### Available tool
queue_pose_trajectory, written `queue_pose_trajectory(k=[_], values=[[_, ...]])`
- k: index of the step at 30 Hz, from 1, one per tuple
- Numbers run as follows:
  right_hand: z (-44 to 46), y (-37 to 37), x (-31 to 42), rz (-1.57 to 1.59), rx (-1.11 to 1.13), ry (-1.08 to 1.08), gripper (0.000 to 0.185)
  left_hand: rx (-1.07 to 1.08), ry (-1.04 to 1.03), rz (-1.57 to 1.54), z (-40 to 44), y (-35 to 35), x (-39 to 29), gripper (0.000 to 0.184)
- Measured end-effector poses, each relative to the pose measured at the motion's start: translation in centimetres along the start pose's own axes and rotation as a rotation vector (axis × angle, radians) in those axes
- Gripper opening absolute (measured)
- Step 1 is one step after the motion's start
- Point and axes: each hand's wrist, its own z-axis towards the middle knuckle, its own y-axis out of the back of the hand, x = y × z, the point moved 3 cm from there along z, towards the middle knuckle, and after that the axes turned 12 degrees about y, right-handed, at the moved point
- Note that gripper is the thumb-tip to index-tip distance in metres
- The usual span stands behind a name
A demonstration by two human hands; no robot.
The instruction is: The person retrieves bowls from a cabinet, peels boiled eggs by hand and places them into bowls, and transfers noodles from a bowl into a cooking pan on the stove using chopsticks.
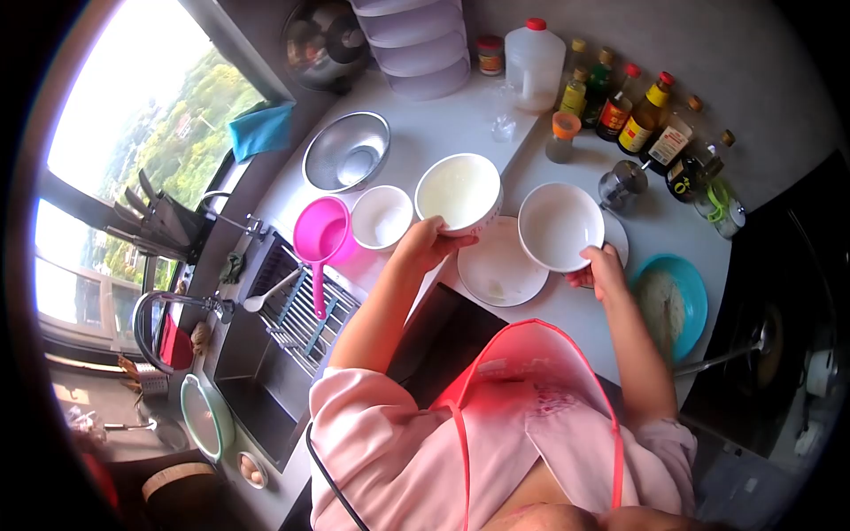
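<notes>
The left hand (pixel 434 242) has its fingers closed on a white bowl (pixel 460 188); the right hand (pixel 606 270) grips another bowl (pixel 558 226). A plate (pixel 498 273) lies near the front edge of the counter (pixel 580 320).

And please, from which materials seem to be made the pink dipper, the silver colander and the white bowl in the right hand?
Pink dipper: probably plastic, smooth; one vivid colour runs from cup to handle.
Silver colander: metal, likely stainless steel, shiny; grey with bright reflections.
White bowl in the right hand: glossy; ceramic or melamine, the look alone cannot settle it.
</notes>
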Motion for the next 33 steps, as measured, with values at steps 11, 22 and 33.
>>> queue_pose_trajectory(k=[11, 22, 33], values=[[11.3, -10.3, -0.1, -0.066, 0.23, -0.01, 0.031, -0.168, -0.06, -0.055, -14.3, 6.0, 4.4, 0.048], [16.8, -15.5, -2.3, -0.063, 0.386, -0.039, 0.037, -0.299, -0.255, -0.112, -26.2, 9.5, 10.2, 0.058], [12.3, -16.1, 1.1, -0.454, 0.415, 0.112, 0.063, -0.547, -0.492, -0.476, -36.5, 12.5, 15.3, 0.054]])
